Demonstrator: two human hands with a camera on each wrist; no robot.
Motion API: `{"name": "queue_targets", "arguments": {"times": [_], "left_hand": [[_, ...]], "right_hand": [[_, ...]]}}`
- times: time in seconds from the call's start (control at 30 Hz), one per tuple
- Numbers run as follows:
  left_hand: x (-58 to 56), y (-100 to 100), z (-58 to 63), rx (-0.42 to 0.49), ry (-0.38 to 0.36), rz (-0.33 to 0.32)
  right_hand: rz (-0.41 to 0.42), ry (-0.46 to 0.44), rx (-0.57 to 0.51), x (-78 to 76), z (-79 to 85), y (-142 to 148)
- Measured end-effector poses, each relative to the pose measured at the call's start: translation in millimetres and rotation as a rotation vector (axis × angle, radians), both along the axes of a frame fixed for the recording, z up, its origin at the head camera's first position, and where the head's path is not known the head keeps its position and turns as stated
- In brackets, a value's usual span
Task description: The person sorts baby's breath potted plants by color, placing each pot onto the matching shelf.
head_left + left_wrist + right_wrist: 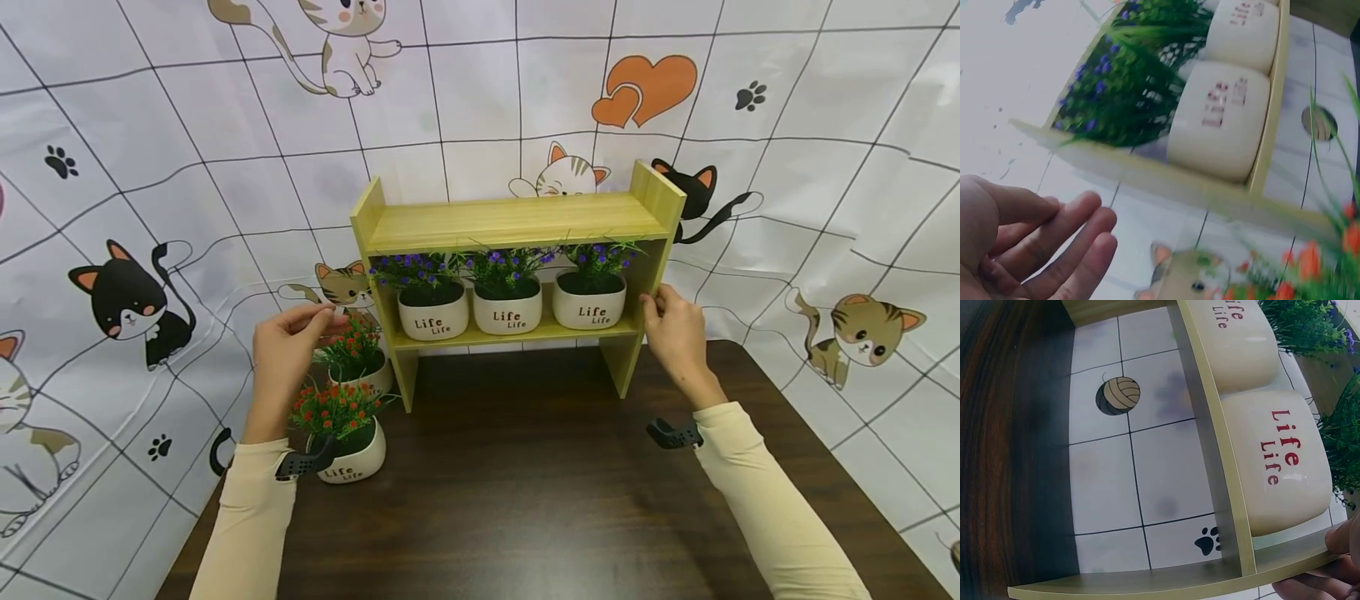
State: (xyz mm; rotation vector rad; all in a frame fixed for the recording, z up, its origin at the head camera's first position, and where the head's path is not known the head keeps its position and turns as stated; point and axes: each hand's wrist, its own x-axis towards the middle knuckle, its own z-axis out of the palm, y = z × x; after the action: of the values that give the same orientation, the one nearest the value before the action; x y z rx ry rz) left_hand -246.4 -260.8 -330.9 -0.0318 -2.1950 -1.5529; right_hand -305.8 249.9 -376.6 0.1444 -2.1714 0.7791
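A small two-tier wooden shelf [517, 221] stands on the dark table. Three white "Life" pots with purple-flowered plants [433, 315] sit in a row on its lower board. My right hand [678, 337] grips the shelf's right side panel; in the right wrist view the thumb [1342, 537] is on the inner face and the fingers are outside. To the left of the shelf, my left hand [281, 358] is raised beside a red-flowered potted plant [360, 354], partly hiding it. In the left wrist view, that hand's loosely bent fingers [1079, 231] hold nothing and stand apart from the shelf panel.
A second red-flowered pot [352, 454] stands in front, close to the left forearm. Behind the shelf hangs a white grid-patterned wall sheet [480, 108] with cartoon cats. The dark wooden table [517, 500] extends toward me.
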Motion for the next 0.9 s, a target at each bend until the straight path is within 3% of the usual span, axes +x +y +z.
{"name": "queue_targets", "arguments": {"times": [0.2, 0.37, 0.5, 0.63, 0.8, 0.9], "left_hand": [[21.0, -29, -7.7, 0.028, 0.032, 0.067], [38.2, -50, -20.7, 0.029, 0.048, 0.186], [48.4, -65, -34.2, 0.009, 0.021, 0.274], [54.3, -81, -52.7, 0.027, -0.010, 0.317], [55.9, -97, -85.2, 0.035, -0.053, 0.306], [58.4, -104, -106.7, -0.044, -0.136, 0.278]], "right_hand": [[0.002, 0.006, 0.004, 0.2, 0.2, 0], [-0.004, -0.010, 0.016, 0.8, -0.7, 2], [-0.006, -0.012, 0.015, 0.8, -1.0, 2], [-0.002, -0.012, 0.015, 0.7, -0.7, 3], [-0.002, -0.022, 0.016, 0.4, -0.4, 3], [0.002, -0.029, 0.016, -0.2, -0.4, 2]]}}
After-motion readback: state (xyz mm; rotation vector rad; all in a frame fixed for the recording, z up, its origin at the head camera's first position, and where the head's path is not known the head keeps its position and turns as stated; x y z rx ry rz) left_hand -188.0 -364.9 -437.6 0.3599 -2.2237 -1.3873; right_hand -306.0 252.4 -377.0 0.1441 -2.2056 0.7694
